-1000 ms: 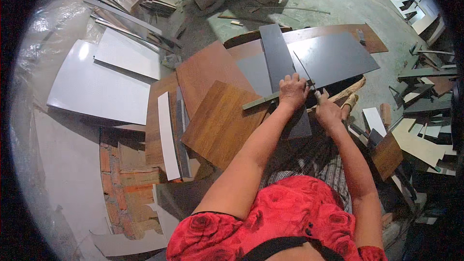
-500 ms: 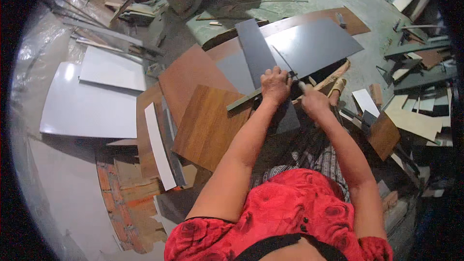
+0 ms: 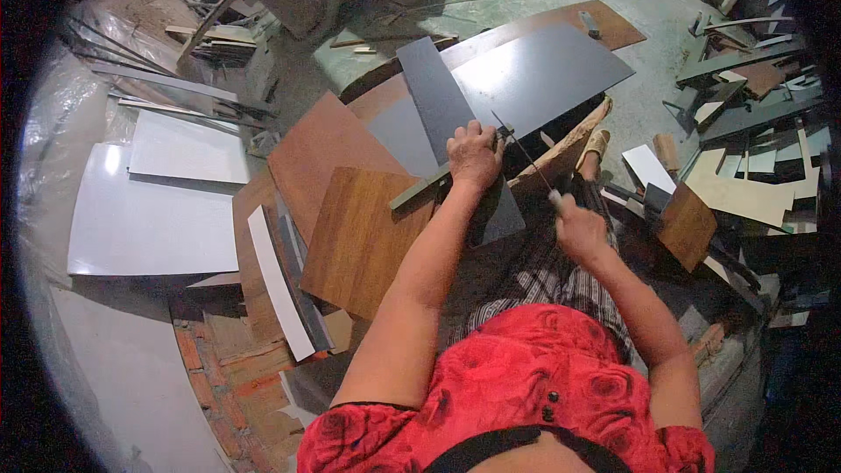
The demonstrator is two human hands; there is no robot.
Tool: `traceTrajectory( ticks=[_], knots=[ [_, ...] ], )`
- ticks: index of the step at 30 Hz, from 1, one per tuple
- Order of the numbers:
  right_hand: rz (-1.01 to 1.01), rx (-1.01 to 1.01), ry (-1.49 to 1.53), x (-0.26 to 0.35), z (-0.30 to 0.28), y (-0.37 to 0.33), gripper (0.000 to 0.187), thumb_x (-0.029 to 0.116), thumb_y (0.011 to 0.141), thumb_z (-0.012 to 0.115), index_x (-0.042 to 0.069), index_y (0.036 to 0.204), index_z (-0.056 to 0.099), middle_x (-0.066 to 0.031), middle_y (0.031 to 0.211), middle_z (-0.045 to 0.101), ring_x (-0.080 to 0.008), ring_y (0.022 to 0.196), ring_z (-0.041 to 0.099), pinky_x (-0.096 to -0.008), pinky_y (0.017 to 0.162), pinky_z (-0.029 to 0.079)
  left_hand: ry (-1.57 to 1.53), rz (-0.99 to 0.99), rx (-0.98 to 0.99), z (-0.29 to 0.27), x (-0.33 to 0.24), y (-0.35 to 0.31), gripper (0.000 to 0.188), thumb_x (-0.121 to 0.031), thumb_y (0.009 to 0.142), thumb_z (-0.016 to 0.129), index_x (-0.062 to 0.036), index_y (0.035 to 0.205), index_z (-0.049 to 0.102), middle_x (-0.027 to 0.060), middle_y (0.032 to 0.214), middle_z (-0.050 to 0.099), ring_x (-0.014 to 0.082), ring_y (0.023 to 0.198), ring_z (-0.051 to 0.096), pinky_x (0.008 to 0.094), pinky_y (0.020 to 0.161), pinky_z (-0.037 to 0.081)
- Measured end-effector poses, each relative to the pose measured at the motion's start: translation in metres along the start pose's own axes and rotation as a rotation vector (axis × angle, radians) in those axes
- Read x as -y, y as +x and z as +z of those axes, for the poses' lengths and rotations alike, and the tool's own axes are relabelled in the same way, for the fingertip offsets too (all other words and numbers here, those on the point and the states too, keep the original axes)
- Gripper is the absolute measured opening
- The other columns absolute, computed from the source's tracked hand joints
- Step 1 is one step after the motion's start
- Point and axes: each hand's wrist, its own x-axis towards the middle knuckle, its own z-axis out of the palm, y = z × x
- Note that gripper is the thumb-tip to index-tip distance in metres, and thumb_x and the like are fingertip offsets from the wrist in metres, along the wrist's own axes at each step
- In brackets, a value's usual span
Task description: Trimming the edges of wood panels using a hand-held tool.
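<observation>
My left hand [image 3: 476,155] is closed over a narrow dark grey board [image 3: 434,92], its fingers curled at the board's right edge. Under that hand, a thin pale-edged strip [image 3: 420,191] runs across the board. My right hand [image 3: 582,229] grips the pale handle of a long thin tool [image 3: 533,160], a file or a narrow saw; I cannot tell which. Its slim dark shaft points up and left, and its tip lies close to the board's edge beside my left fingers. The board rests on a larger shiny grey panel [image 3: 552,66].
A wood-grain panel [image 3: 359,241] and a reddish-brown panel [image 3: 328,144] lie to the left. White panels [image 3: 153,219] are farther left. Offcuts [image 3: 740,197] are heaped at the right. A rough wooden piece [image 3: 569,144] is near my slippered foot [image 3: 596,147].
My right hand has drawn back, down and away from my left hand, so more of the tool's shaft shows. My left hand still holds the board; the whole view has shifted slightly.
</observation>
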Motion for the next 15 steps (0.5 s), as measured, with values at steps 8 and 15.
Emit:
traceTrajectory(
  ticks=[8,15],
  knots=[
    [0.022,-0.035,0.047,0.045,-0.019,0.089,0.020,0.015,0.082,0.041,0.002,0.095,0.048,-0.0233,0.082,0.061,-0.0392,0.078,0.060,-0.0487,0.069,0.046,-0.023,0.020,-0.034,0.001,-0.006,0.001,0.021,-0.029,0.076,0.061,-0.0132,0.088,0.060,0.0075,0.089,0.053,0.0275,0.084,0.052,0.0406,0.070,0.040],
    [-0.066,-0.087,0.056,-0.001,0.006,0.008,0.032,0.014,0.078,0.049,0.008,0.109,0.045,-0.0208,0.074,0.061,-0.0376,0.070,0.061,-0.0490,0.064,0.047,0.012,0.022,-0.008,-0.002,-0.006,0.000,0.022,-0.029,0.076,0.062,-0.0130,0.090,0.060,0.0081,0.089,0.051,0.0276,0.083,0.052,0.0404,0.067,0.040]
  ],
)
